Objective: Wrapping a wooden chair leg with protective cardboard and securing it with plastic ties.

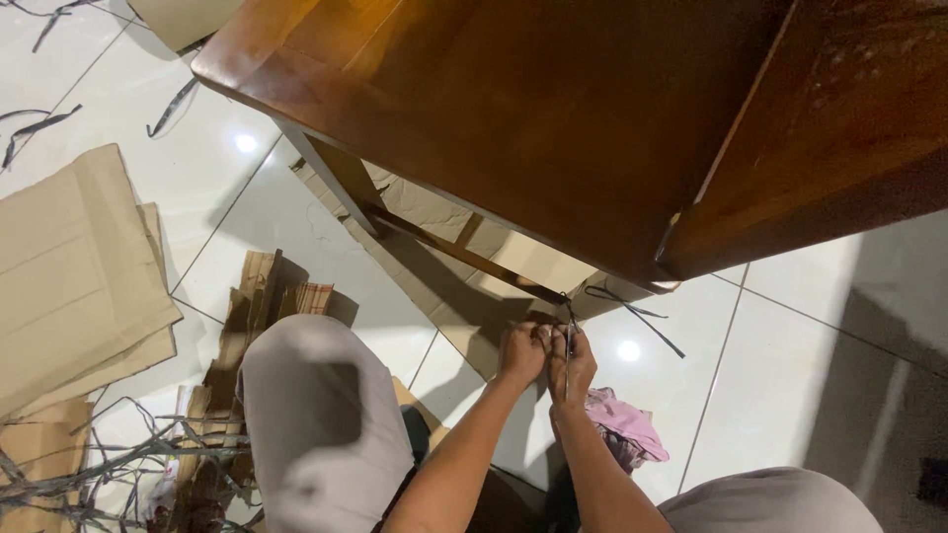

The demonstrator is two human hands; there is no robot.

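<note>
Seen from above, crouched on a white tiled floor [296, 212]. Left hand [521, 352] and right hand [573, 363] pressed together, touching, both pinched tight around a thin dark strap [570, 331] that runs upward from between the fingers to the lower edge of a wooden counter [494, 109]. Beyond the hands, a loose end of the same strap [632, 311] looping off to the right and lying across the tile. Directly under and beyond the hands, a flattened sheet of cardboard [464, 296] spread beneath the counter, crossed by a wooden crossbar [454, 252] and a counter leg [341, 183]. Just beside the right hand, on its near right side, a crumpled pink cloth [627, 419] on the floor. Left of the hands, a raised knee in grey trousers [316, 415]; another knee [770, 503] at the near right. Well off to the left, a stack of folded cardboard sheets [74, 266], with torn corrugated scraps [272, 291] between that stack and the left knee. Near left, a tangle of cut grey straps [109, 469] heaped on the floor. Far beyond on the left, a few more strap pieces [35, 123] scattered over the tile.
</note>
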